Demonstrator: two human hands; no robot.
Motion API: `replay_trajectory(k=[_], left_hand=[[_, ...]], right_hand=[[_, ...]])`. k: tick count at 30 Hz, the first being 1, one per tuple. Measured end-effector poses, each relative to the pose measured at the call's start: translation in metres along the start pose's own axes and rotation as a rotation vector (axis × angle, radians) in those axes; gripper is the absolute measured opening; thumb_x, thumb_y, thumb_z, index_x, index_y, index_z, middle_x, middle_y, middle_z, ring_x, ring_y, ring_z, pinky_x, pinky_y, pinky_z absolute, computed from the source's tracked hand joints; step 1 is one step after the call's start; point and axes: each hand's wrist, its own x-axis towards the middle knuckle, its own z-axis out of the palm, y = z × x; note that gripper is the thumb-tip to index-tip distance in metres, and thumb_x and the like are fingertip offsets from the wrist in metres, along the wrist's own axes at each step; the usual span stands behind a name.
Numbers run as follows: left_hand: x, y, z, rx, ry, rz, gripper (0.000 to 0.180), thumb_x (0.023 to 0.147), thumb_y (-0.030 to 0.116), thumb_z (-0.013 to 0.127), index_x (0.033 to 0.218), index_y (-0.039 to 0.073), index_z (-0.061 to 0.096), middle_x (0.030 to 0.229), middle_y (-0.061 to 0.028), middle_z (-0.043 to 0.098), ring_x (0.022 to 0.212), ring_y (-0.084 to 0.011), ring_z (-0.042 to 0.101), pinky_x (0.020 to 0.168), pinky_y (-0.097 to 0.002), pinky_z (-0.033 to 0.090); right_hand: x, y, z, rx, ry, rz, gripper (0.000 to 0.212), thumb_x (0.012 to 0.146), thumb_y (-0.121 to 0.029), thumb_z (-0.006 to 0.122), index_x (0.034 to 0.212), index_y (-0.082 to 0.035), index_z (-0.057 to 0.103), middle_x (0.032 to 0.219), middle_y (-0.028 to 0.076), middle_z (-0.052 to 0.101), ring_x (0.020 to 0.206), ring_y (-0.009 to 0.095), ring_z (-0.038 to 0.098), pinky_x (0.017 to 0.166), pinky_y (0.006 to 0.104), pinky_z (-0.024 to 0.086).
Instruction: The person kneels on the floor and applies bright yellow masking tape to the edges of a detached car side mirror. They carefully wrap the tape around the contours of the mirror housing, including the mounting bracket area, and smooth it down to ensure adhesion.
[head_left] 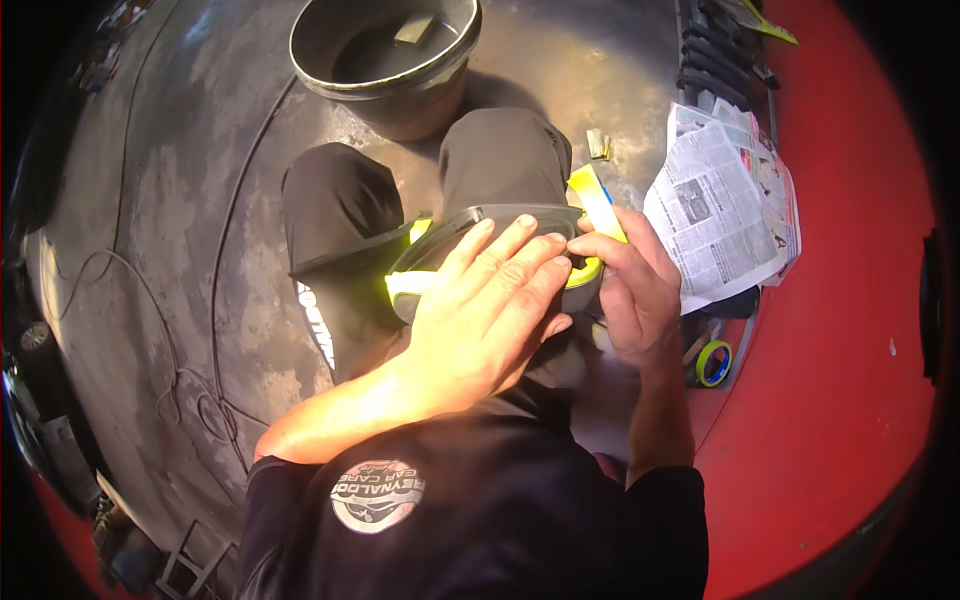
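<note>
A dark curved part (455,226), its kind not clear, rests across my lap with bright yellow masking tape (404,284) along its edges. My left hand (490,300) lies flat on top of it, fingers stretched out and covering most of its surface. At the part's right end, my right hand (640,285) pinches a strip of yellow tape (600,208) between thumb and fingers. The strip's free end sticks up away from me. More yellow tape curves around the edge under my right fingertips.
A black bucket (420,90) with a pale block in it stands beyond my knees. Newspaper sheets (715,210) lie at right, beside a red car panel (840,300). A yellow-edged tape roll (728,355) sits by my right forearm. A dark hose (218,250) crosses the floor at left.
</note>
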Motion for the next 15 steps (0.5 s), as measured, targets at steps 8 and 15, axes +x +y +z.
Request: replay_trajectory(k=[8,15], left_hand=[[-0.052,-0.013,-0.019,0.16,0.329,0.146,0.042,0.086,0.014,0.079,0.126,0.002,0.077,0.126,-0.0234,0.073,0.122,-0.0428,0.071,0.109,-0.0599,0.055],[-0.076,-0.052,-0.017,-0.082,0.152,-0.204,0.051,0.089,0.023,0.088,0.13,-0.002,0.072,0.123,-0.019,0.073,0.118,-0.0399,0.071,0.111,-0.0556,0.052]], right_hand=[[-0.011,-0.003,0.005,0.069,0.083,0.076,0.051,0.1,-0.037,0.078,0.129,0.005,0.074,0.137,0.028,0.066,0.124,0.039,0.068,0.107,0.0454,0.052],[-0.012,-0.006,0.005,-0.006,0.06,0.201,0.069,0.093,-0.051,0.086,0.133,0.003,0.072,0.138,0.027,0.066,0.127,0.038,0.067,0.108,0.0437,0.052]])
